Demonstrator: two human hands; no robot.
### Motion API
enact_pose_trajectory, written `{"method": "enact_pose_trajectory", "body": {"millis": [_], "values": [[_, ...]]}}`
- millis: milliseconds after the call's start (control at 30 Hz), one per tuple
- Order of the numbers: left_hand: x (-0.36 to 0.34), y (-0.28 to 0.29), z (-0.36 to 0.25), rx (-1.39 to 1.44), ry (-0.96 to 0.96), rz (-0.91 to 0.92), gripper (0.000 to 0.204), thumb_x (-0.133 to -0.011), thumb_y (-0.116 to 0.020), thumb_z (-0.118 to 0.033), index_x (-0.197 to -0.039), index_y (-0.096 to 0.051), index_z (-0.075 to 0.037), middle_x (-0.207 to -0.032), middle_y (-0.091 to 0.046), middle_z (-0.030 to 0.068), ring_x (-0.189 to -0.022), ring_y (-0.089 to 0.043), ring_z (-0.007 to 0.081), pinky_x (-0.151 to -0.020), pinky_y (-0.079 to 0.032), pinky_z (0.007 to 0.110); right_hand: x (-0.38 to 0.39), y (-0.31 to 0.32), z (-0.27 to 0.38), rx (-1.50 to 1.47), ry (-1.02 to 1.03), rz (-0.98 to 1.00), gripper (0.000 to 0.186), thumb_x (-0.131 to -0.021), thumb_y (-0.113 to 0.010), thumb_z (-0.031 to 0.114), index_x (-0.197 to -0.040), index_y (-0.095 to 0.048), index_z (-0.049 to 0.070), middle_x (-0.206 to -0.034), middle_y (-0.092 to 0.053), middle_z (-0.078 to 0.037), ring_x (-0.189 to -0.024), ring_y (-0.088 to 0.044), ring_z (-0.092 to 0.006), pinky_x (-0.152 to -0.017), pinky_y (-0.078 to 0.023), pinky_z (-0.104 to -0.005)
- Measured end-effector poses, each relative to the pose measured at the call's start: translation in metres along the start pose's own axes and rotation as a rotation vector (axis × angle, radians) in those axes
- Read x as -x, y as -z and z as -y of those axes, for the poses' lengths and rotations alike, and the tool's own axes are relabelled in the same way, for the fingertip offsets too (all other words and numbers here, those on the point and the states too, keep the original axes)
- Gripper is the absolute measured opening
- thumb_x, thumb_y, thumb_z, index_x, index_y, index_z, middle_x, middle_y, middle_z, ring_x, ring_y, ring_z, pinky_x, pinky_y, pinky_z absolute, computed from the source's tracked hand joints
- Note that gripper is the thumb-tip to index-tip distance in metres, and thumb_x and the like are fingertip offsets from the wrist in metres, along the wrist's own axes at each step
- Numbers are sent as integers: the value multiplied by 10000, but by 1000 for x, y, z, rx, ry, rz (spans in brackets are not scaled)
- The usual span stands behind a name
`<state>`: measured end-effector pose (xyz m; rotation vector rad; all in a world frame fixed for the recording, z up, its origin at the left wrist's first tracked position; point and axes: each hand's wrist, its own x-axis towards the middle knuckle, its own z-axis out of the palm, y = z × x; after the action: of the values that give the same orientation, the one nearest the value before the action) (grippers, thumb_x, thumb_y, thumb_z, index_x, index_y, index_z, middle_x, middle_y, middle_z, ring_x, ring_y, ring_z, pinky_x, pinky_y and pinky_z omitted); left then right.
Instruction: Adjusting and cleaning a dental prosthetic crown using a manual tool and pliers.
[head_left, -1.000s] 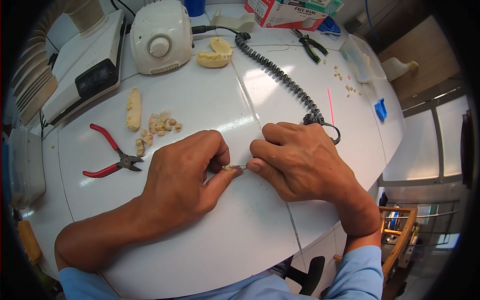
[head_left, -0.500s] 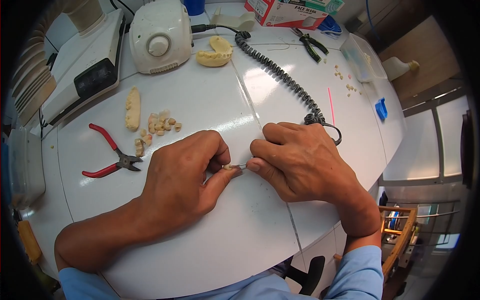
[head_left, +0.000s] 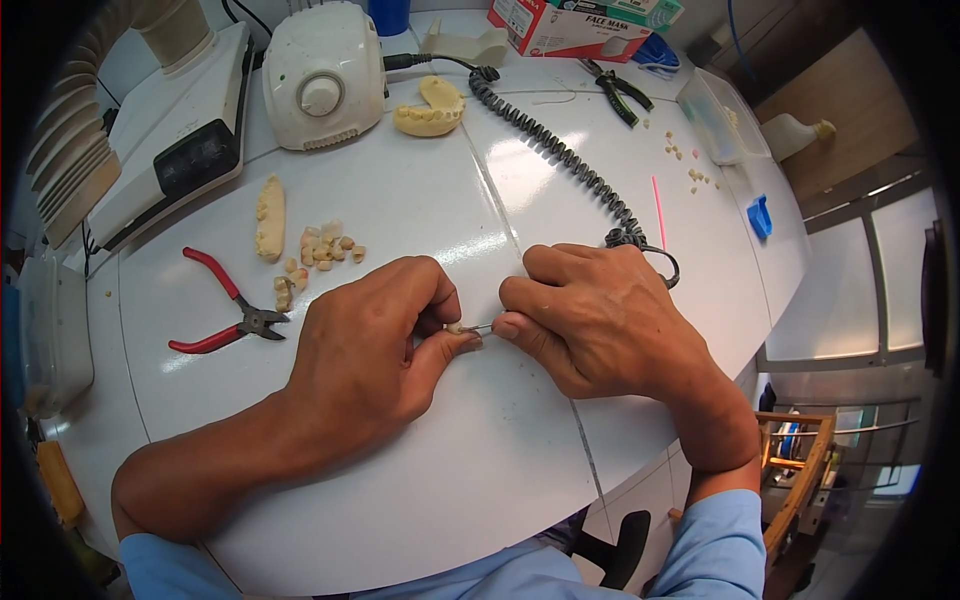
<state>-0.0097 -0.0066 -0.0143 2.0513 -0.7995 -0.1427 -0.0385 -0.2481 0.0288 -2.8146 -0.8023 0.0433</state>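
Pinched between the thumb and fingers of my left hand (head_left: pixel 362 335) is a small cream-coloured dental crown (head_left: pixel 456 328), mostly covered by the fingertips. My right hand (head_left: pixel 615 320) is wrapped round a rotary handpiece, whose body the fingers hide. Its thin metal bur (head_left: pixel 482 328) sticks out toward the left and meets the crown or comes very close to it. A black coiled cord (head_left: pixel 560 147) runs from behind the right hand to a white control unit (head_left: pixel 322 75) with a dial. Both hands are low over the white tabletop (head_left: pixel 470 480).
Left of my left hand lie red-handled cutters (head_left: pixel 258 320), several loose crowns (head_left: pixel 325 245) and a cream tooth strip (head_left: pixel 270 220). Farther back are a yellowish dental model (head_left: pixel 430 110), black-green pliers (head_left: pixel 618 92) and a mask box (head_left: pixel 570 35). A pink stick (head_left: pixel 659 212) and clear tub (head_left: pixel 722 118) stand right.
Both hands keep their grips and almost the same places. The whole view has shifted by a few pixels; nothing is taken hold of or let go.
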Motion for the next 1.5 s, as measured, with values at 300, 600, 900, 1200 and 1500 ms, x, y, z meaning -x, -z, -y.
{"method": "enact_pose_trajectory", "body": {"millis": [300, 600, 900, 1200, 1500], "values": [[-6, 2, -4, 53, -47, -9, 160, -942, -842, -14, -1035, -712, -5, -851, -723, 52, -644, -625, 79, -596, -486, 265, 3, 12, -26, -309, -36, 20, 431, -1131, -561, 344, -841, -664, 43, -719, -601, -151, -700, -624, -378, -683, -476, -511], [-3, 1, -7, 100, 38, -8, 127, -980, -788, 7, -1090, -725, -5, -853, -743, 6, -683, -601, 10, -608, -447, 211, 10, 11, -35, -335, 21, 10, 416, -1123, -553, 329, -880, -697, 25, -743, -641, -176, -750, -653, -391, -723, -498, -524], [-2, -1, -6, 108, 40, -10, 160, -937, -817, 3, -1070, -726, 0, -871, -755, 12, -681, -618, 19, -603, -459, 215, 13, 8, -23, -194, 14, -13, 386, -1096, -628, 343, -874, -715, 40, -745, -651, -140, -712, -669, -373, -673, -504, -508], [-3, 3, -8, 101, 19, -6, 139, -916, -827, 3, -1036, -756, -2, -883, -774, 36, -691, -664, 42, -604, -489, 221, 10, 6, -15, -86, -17, 0, 378, -1087, -656, 379, -879, -728, 72, -729, -634, -90, -696, -688, -316, -599, -507, -476], [-4, 1, -3, 97, -38, -23, 178, -920, -829, 26, -1090, -778, 13, -923, -792, 73, -741, -708, 73, -641, -536, 227, 10, 2, -16, -74, 15, -40, 308, -1064, -686, 343, -889, -667, 90, -722, -536, -52, -642, -593, -256, -540, -426, -423]]}}
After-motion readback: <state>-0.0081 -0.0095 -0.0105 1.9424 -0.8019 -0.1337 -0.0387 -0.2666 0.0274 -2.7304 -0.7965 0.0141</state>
